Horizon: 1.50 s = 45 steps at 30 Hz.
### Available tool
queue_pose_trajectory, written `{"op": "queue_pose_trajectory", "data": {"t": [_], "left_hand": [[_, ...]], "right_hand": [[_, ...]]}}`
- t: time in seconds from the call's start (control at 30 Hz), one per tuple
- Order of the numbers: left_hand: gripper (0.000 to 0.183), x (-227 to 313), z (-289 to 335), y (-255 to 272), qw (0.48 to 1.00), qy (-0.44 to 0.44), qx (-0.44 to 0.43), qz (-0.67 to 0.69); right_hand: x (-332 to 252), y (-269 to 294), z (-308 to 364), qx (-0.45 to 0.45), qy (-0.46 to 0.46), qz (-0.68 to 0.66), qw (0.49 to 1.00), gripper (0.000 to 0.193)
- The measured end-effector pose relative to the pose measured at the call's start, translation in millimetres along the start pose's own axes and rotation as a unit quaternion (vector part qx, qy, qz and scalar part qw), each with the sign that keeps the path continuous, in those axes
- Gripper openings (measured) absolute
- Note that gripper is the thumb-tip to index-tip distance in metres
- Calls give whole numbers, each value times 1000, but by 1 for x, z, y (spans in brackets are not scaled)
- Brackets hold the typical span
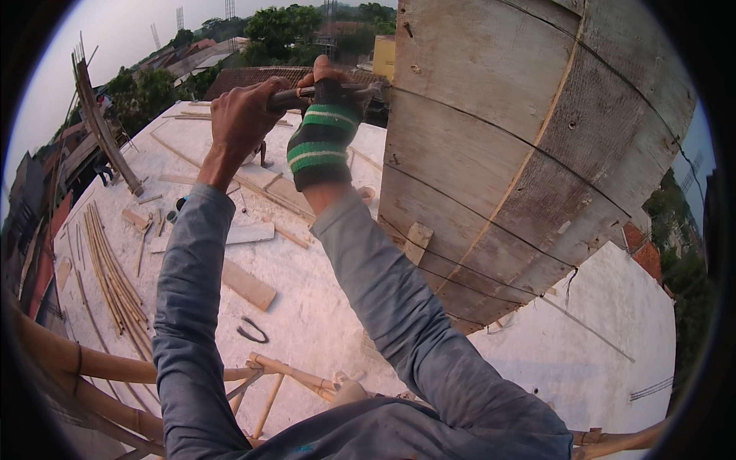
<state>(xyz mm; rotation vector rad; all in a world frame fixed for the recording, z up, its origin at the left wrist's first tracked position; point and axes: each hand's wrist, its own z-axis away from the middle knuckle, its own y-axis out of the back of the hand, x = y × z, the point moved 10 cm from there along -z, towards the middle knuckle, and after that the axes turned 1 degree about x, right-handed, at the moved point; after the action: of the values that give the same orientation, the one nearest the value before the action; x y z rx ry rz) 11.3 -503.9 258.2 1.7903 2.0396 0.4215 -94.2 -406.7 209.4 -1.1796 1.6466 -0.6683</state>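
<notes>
The left hand (245,115), bare below a grey-blue sleeve (195,276), has its grip closed around one end of a dark, bar-like hand tool (293,99). The right hand (328,93), in a green-and-black knit covering with pale stripes (322,142), is closed on the same tool farther along. The tool lies roughly level, raised in front of the person, its right end just beside the upper left edge of a tall box-like form of weathered wooden boards (475,153); whether they touch, I cannot tell. Thin dark wires (534,146) run across those boards. Below spreads a pale, rough slab (322,368), carrying a bundle of long, thin tan poles (115,284), a short flat brown plank (249,284) and a dark curved strip (253,331). Nearer the person, thick tan bamboo poles (123,366) form a frame. Green trees (284,31) stand beyond.
</notes>
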Motion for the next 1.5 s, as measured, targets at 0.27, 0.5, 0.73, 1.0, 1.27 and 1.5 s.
{"op": "queue_pose_trajectory", "data": {"t": [0.27,0.5,0.73,1.0,1.27,1.5], "left_hand": [[48,24,-36,66,956,-116,156,-220],[100,-14,64,-10,529,388,138,742],[48,-12,52,-111,98,432,168,881],[53,-11,59,-118,97,352,264,893],[57,-3,50,-122,51,209,229,949],[46,4,39,-121,41,200,203,958]], "right_hand": [[13,-36,-5,-37,-100,-245,964,15],[-2,-29,0,-156,2,-220,963,24],[-5,11,-8,-134,-5,15,991,27],[-18,-5,-4,-278,-84,-48,956,41],[-16,0,-6,-268,-123,20,955,30],[-17,-4,-10,-296,-86,41,950,28]]}}
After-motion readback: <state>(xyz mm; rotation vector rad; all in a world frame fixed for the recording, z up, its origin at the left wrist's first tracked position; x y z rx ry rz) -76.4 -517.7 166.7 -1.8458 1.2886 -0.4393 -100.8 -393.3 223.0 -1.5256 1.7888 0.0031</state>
